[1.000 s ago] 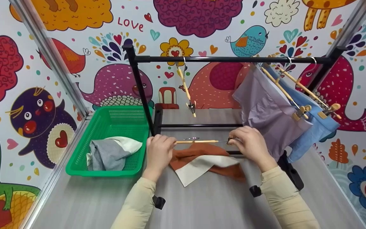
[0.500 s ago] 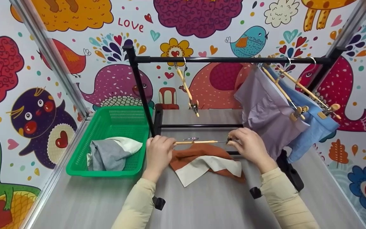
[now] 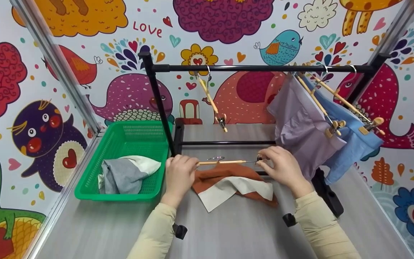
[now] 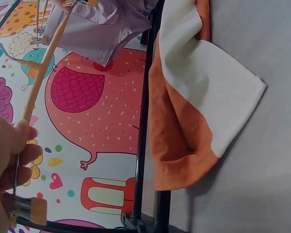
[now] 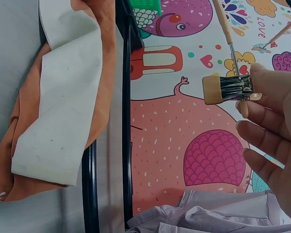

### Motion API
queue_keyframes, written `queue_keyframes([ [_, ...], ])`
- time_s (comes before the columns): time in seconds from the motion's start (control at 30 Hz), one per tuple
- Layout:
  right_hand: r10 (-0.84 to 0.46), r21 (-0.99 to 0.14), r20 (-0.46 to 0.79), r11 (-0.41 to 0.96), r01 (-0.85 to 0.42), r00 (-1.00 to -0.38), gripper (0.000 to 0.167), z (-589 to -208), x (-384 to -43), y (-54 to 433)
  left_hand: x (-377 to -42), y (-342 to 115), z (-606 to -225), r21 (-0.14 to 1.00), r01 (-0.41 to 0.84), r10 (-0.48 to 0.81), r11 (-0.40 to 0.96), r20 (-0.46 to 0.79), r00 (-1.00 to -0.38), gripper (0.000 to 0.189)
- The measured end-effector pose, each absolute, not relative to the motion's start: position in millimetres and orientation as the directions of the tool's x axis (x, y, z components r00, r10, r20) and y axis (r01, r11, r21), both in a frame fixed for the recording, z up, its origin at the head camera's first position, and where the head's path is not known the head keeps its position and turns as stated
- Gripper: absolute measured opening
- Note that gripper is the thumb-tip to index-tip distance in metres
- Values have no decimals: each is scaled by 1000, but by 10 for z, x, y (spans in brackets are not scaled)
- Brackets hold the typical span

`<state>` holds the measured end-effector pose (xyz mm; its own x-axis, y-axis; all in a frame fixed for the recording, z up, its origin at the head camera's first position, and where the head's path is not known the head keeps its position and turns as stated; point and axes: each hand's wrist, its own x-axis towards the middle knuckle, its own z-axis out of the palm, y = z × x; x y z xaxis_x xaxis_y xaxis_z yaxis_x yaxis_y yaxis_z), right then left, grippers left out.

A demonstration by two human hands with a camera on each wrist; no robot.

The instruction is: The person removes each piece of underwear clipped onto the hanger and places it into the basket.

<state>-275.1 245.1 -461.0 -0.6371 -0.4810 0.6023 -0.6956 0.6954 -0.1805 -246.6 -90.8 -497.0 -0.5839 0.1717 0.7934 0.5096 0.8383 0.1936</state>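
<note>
A wooden clip hanger [image 3: 225, 162] is held level between both hands, its metal hook in the middle. The left hand [image 3: 182, 172] grips its left end; in the left wrist view a metal clip [image 4: 26, 210] with wooden pads shows beside the fingers. At the other end, the right hand [image 3: 282, 163] pinches a clip [image 5: 228, 89] between thumb and fingers, and nothing is in that clip. Below the hanger lies an orange garment [image 3: 210, 177] with a white part [image 3: 216, 197], loosely folded on the grey tabletop, apart from both hands.
A black rack [image 3: 264, 67] stands ahead, with lilac shorts [image 3: 300, 115] and a blue garment [image 3: 358, 140] clipped on hangers at right. A bare hanger [image 3: 210, 99] hangs nearer its left end. At left, a green basket [image 3: 120, 196] contains a grey and white garment [image 3: 122, 176].
The orange garment's right end has settled lower, showing more of the white part's edge. The right hand has shifted slightly down. The hanging lilac shorts and bare hanger have swung a little.
</note>
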Motion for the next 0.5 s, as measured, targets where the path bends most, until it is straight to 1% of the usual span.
queue_keyframes([
  [0.2,-493,-143,618,695,-705,-612,23,-4618,-2759,2449,-2474,-919,-4987,188,514,174,837,799,-575,12],
  [0.5,-491,-139,616,702,-698,-616,32,-4619,-2755,2427,-2460,-907,-4990,175,516,184,838,800,-571,13],
])
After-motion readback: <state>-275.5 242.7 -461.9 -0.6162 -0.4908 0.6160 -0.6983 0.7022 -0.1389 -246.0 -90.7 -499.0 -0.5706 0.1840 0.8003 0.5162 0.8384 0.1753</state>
